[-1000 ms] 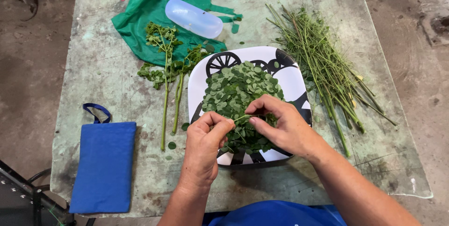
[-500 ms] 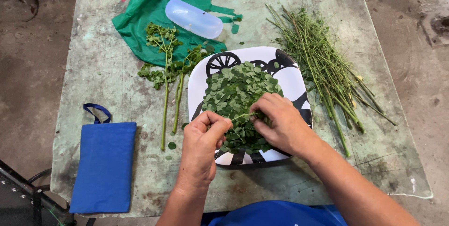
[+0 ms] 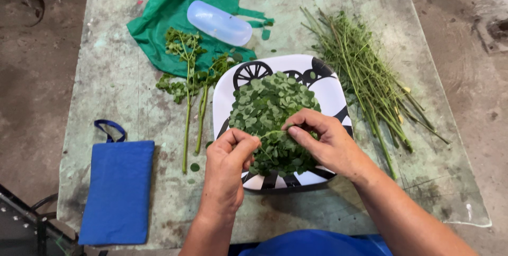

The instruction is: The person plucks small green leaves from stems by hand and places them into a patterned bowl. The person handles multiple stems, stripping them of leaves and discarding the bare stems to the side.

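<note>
Over a white plate with black patterns (image 3: 328, 89), my left hand (image 3: 226, 174) pinches one end of a thin leafy sprig (image 3: 272, 135) and my right hand (image 3: 325, 142) pinches along it near the other end. A heap of small round green leaves (image 3: 267, 105) fills the plate beneath both hands. Leafy stalks (image 3: 188, 84) lie just left of the plate. A pile of stripped bare stems (image 3: 365, 76) lies to the right of it.
A green cloth (image 3: 174, 7) with a pale translucent plastic case (image 3: 219, 23) on it lies at the far side of the worn table (image 3: 116, 92). A blue fabric pouch with a loop (image 3: 117, 190) sits at the near left corner. Concrete floor surrounds the table.
My right hand has slid slightly leftward along the sprig toward my left hand; both hands stay over the plate's near half.
</note>
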